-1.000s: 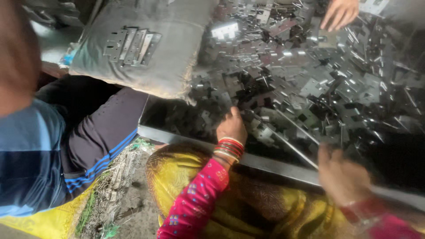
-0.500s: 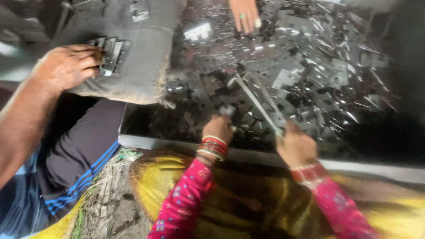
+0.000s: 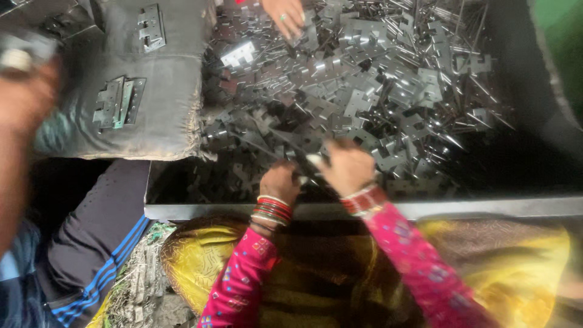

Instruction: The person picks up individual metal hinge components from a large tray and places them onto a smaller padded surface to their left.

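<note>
here, in the head view, the left hand (image 3: 280,182) and right hand (image 3: 347,166) sit close together at the near edge of the tray (image 3: 425,209), fingers curled onto the pile of metal hinge plates (image 3: 364,91); whether either pinches a plate i cannot tell. another person's hand (image 3: 284,13) touches the pile's far side. finished hinges (image 3: 118,102) lie on a grey sack (image 3: 158,121) at left.
</note>
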